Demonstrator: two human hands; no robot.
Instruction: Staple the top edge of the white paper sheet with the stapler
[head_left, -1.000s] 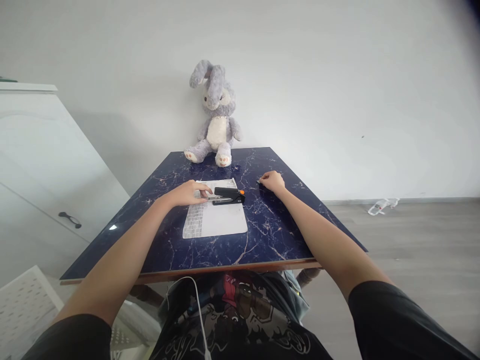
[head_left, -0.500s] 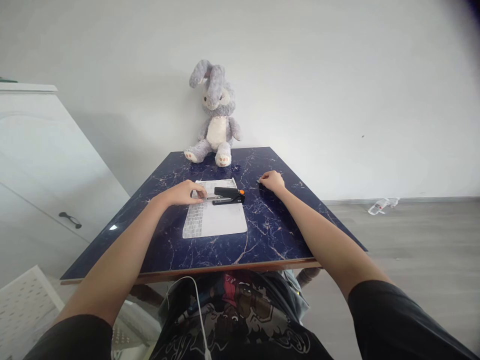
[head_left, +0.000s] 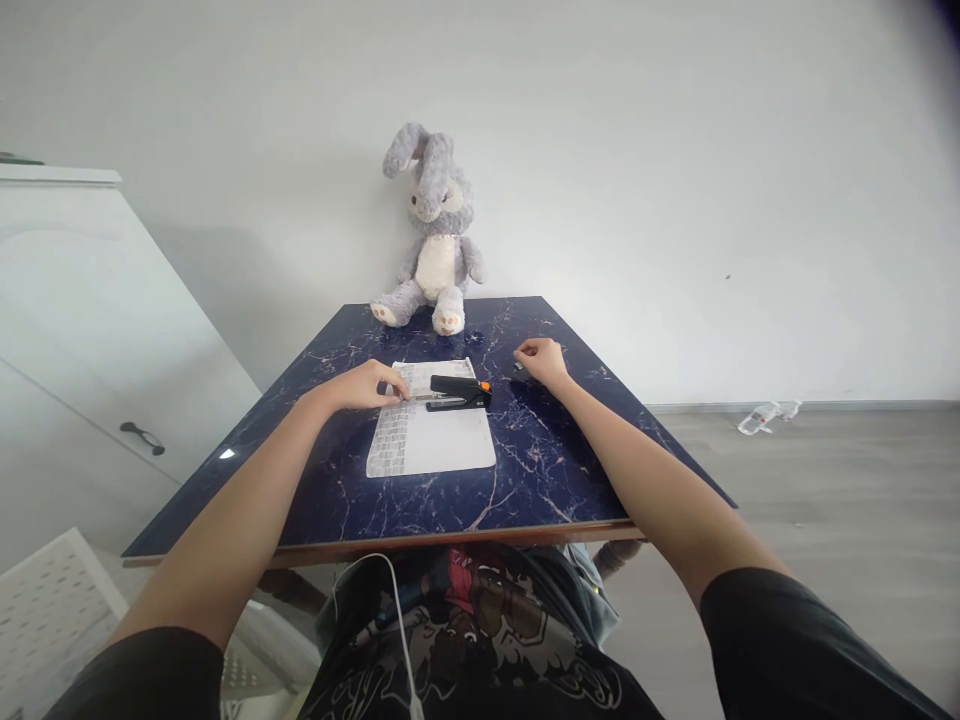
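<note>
L hand pinching metal strip at stapler's L end; R hand hovering R of stapler, fingers narrow, contents unclear.

Likely a home room, with a plush rabbit and white cabinet.
</note>
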